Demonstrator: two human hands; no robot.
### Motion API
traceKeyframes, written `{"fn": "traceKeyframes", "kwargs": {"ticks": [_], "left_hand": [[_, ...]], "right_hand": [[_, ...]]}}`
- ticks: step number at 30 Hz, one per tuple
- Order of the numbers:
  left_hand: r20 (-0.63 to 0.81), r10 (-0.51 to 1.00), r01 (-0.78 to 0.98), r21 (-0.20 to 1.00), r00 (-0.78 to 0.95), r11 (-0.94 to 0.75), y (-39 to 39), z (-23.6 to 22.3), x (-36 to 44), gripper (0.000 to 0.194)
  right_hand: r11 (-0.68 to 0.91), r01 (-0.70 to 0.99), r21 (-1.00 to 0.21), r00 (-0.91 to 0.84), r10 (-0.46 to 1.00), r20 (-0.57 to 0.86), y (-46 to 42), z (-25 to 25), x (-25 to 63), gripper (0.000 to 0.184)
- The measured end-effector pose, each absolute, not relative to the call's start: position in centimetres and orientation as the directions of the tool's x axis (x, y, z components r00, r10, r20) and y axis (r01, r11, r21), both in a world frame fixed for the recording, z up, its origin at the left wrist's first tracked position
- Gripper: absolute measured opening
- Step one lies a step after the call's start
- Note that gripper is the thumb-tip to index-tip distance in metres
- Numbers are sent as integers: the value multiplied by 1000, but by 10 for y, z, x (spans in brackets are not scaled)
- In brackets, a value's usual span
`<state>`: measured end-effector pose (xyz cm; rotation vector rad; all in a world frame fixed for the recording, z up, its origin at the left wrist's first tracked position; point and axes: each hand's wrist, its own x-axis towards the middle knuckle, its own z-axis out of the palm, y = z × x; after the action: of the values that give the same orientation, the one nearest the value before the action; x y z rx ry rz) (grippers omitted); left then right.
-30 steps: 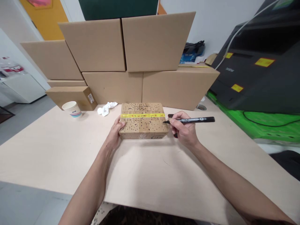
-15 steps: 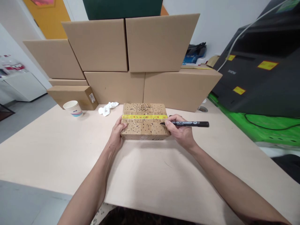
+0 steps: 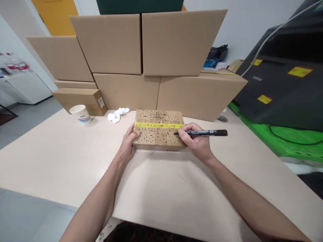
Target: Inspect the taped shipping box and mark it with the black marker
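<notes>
A small cardboard box (image 3: 161, 137) lies on the table in front of me, its top covered with many short black marks. Yellow tape (image 3: 153, 125) with red print runs across it. My left hand (image 3: 128, 143) grips the box's left end, thumb on the top face and the other fingers mostly hidden behind the side. In my right hand (image 3: 196, 141) is a black marker pen (image 3: 209, 133), held in a writing grip. Its tip is at the right part of the box top, below the tape; whether it touches cannot be made out. The right hand rests by the box's right end.
Large cardboard boxes (image 3: 184, 43) are stacked along the back of the table (image 3: 63, 161). A paper cup (image 3: 80, 113) and crumpled white tissue (image 3: 118, 114) stand at the back left. A tape roll (image 3: 222, 118) lies at the back right, near a dark machine (image 3: 280, 90) on a green surface.
The whole view has shifted slightly, so the scene sits a little further right. The marker tip remains over nearly the same part of the box, and both grips are unchanged.
</notes>
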<state>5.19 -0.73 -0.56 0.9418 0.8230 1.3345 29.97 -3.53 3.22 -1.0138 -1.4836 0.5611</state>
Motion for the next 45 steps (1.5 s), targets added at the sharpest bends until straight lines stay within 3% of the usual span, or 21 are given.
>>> {"fn": "traceKeyframes", "kwargs": {"ticks": [7, 13, 19, 24, 31, 39, 45], "left_hand": [[38, 997, -411, 912, 71, -5, -8, -5, 52, 74], [32, 997, -407, 913, 63, -4, -8, -4, 52, 76], [17, 998, -404, 915, 58, 8, -8, -2, 53, 76], [10, 998, -402, 915, 66, 17, -9, 0, 53, 77], [21, 997, -394, 919, 71, 8, -10, 1, 53, 75], [28, 996, -399, 917, 79, 5, -9, -1, 52, 74], [18, 997, -391, 920, 71, 11, -9, 0, 52, 72]], "right_hand": [[508, 387, -770, 47, 823, 566, -35, 33, 299, 20], [468, 251, -847, 135, 850, 509, -32, 29, 302, 21], [450, 269, -851, 70, 872, 484, -31, 27, 303, 22], [462, 181, -868, 154, 859, 489, -28, 22, 308, 22], [443, 141, -885, 134, 877, 461, -30, 20, 313, 22], [476, 234, -848, 173, 837, 518, -31, 24, 315, 21], [427, 270, -863, 100, 879, 466, -30, 24, 315, 26]]}}
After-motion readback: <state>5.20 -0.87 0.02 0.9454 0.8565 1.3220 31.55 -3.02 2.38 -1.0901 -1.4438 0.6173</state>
